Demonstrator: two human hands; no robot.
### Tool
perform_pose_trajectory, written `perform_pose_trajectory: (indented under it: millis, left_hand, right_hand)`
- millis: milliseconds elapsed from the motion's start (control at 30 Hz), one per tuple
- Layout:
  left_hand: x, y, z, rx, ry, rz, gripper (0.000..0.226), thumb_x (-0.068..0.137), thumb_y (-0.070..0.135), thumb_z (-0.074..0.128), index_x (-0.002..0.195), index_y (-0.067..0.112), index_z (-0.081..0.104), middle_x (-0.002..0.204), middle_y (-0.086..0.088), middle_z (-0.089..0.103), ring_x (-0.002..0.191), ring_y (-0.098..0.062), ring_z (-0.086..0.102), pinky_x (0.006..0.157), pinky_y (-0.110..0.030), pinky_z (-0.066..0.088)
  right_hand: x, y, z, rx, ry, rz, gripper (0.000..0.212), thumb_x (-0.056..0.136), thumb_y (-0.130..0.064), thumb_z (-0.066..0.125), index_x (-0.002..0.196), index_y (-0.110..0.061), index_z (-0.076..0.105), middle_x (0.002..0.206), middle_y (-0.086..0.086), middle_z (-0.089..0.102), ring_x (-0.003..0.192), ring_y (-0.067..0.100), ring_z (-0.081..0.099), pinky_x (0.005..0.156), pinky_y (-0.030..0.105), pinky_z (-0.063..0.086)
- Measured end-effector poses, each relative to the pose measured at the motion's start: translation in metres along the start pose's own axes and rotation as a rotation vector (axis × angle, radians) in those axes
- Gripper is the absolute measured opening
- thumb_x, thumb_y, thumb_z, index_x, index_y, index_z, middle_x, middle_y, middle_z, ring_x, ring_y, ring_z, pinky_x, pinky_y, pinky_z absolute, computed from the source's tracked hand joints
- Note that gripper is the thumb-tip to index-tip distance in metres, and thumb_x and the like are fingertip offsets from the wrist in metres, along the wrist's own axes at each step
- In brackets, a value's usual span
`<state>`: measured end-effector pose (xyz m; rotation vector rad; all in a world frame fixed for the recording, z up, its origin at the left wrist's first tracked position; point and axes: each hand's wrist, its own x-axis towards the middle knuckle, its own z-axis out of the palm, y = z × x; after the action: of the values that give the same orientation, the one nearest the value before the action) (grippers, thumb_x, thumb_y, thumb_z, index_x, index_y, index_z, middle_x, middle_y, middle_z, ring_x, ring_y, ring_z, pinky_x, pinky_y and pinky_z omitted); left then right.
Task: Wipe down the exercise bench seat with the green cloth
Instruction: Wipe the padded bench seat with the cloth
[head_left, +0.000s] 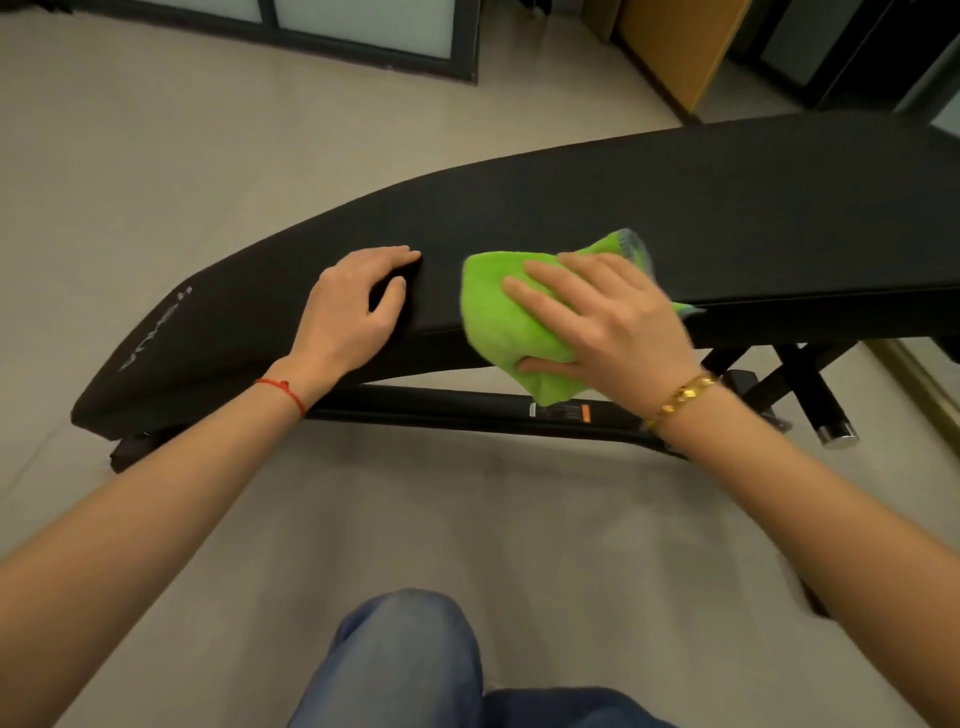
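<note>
The green cloth (506, 317) is a bright lime microfibre rag with a grey-blue stitched hem showing at its far corner. It is bunched and folded over the near edge of the bench seat (597, 208), part lying on the top pad and part hanging down the front side. The right hand (608, 317) grips it there: four fingers lie close together and fairly straight across the top of the cloth, while the thumb curls under the hanging fold and pinches it against the palm. A gold bracelet (680, 397) circles that wrist.

The left hand (353, 306) rests on the same near edge, just beside the cloth toward the bench's narrower end, fingers loosely curved over the pad and slightly apart, holding nothing. A red string (283, 391) is tied on its wrist.

The seat is long, black, matte padding with pale lettering near its narrow end, carried on a black metal frame (467, 410). The floor (156, 156) is pale grey-beige. A dark-framed glass panel (363, 26) and a wooden board (680, 47) stand beyond the far edge.
</note>
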<state>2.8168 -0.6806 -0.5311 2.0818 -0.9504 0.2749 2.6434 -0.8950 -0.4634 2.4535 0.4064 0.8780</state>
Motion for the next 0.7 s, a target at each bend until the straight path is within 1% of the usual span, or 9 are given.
perform_pose_trajectory:
  millis: [67,167,233,300,467,567,700]
  left_hand:
    - [-0.001,-0.002,0.001,-0.008,0.004,-0.002,0.04,0.098,0.022,0.047,0.135,0.02,0.06,0.137,0.002,0.061,0.131,-0.011,0.052,0.114,-0.031,0.039]
    - [-0.001,-0.004,0.003,-0.029,0.006,0.006,0.041,0.096,0.023,0.046,0.134,0.02,0.062,0.136,0.002,0.062,0.13,-0.012,0.053,0.114,-0.031,0.039]
    - [0.0,-0.007,0.002,-0.048,0.003,0.015,0.042,0.095,0.023,0.045,0.133,0.019,0.063,0.135,0.002,0.063,0.13,-0.012,0.054,0.114,-0.033,0.04]
    - [-0.003,-0.015,0.0,-0.045,0.002,0.015,0.042,0.095,0.023,0.045,0.133,0.02,0.062,0.135,0.002,0.063,0.13,-0.012,0.054,0.113,-0.033,0.041]
    - [-0.018,-0.043,-0.014,-0.011,0.022,-0.048,0.04,0.098,0.021,0.047,0.136,0.021,0.059,0.138,0.003,0.06,0.132,-0.012,0.052,0.115,-0.034,0.039]
    - [-0.025,-0.057,-0.019,-0.01,0.02,-0.068,0.04,0.098,0.02,0.048,0.137,0.022,0.058,0.139,0.003,0.059,0.133,-0.011,0.05,0.116,-0.034,0.038]
    - [-0.027,-0.069,-0.021,-0.018,0.024,-0.072,0.04,0.098,0.02,0.049,0.137,0.022,0.058,0.139,0.004,0.059,0.133,-0.01,0.05,0.116,-0.033,0.038]
  right_hand:
    - [-0.008,0.005,-0.005,-0.006,-0.002,0.064,0.06,0.086,-0.06,0.057,0.129,-0.018,0.059,0.125,0.006,0.063,0.108,0.03,0.062,0.096,0.043,0.046]
    - [0.002,-0.019,0.004,-0.062,-0.014,0.163,0.064,0.084,-0.066,0.056,0.128,-0.019,0.059,0.124,0.005,0.064,0.111,0.03,0.061,0.099,0.043,0.043]
    - [0.017,-0.039,0.017,-0.088,-0.042,0.145,0.067,0.08,-0.066,0.058,0.128,-0.02,0.059,0.124,0.005,0.064,0.112,0.03,0.06,0.099,0.042,0.042]
    - [0.029,-0.051,0.023,-0.087,-0.078,0.089,0.067,0.078,-0.064,0.061,0.129,-0.02,0.057,0.124,0.006,0.063,0.111,0.03,0.061,0.098,0.043,0.044]
    - [0.015,-0.017,0.004,0.012,-0.061,-0.053,0.059,0.09,-0.054,0.056,0.136,-0.018,0.052,0.133,0.007,0.058,0.113,0.03,0.059,0.099,0.042,0.044]
    - [0.007,-0.01,-0.004,-0.004,-0.052,-0.016,0.057,0.091,-0.054,0.054,0.135,-0.018,0.053,0.131,0.007,0.06,0.113,0.031,0.06,0.099,0.043,0.044]
    - [0.023,-0.043,0.013,-0.07,-0.028,0.048,0.058,0.089,-0.058,0.055,0.132,-0.018,0.056,0.127,0.006,0.062,0.112,0.032,0.061,0.099,0.043,0.044]
